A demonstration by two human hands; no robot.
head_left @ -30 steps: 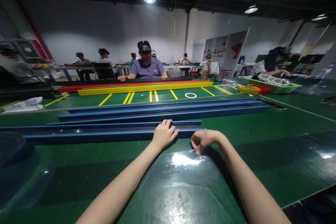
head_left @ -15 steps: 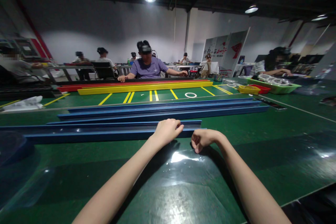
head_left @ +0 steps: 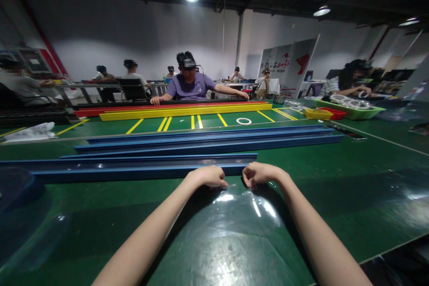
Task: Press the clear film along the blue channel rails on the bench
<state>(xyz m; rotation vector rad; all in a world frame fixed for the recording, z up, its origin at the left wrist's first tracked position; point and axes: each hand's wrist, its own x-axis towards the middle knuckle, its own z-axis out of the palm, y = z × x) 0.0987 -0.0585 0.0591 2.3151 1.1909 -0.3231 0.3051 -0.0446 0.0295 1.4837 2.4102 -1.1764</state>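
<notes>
A clear plastic sheet [head_left: 231, 237] lies across the green table in front of me, glossy under the light. My left hand [head_left: 212, 176] is closed with bent fingers at the sheet's far edge. Just to its right, my right hand [head_left: 257, 174] pinches the same edge, its fingertips curled under and partly hidden. Right behind both hands runs a long blue channel strip [head_left: 117, 173], whose right end is close to my right hand.
More blue strips [head_left: 208, 145] lie farther back, then a yellow strip [head_left: 187, 111] and a red one. A white ring [head_left: 243, 121] rests on the table. Back right stand a yellow tray [head_left: 317, 114] and a green basket [head_left: 362, 111] of white rolls. A co-worker [head_left: 191, 85] sits opposite.
My left hand has come down from over the blue strip to the sheet's edge and closed there. My right hand has shifted slightly up. Highlights on the sheet have changed shape.
</notes>
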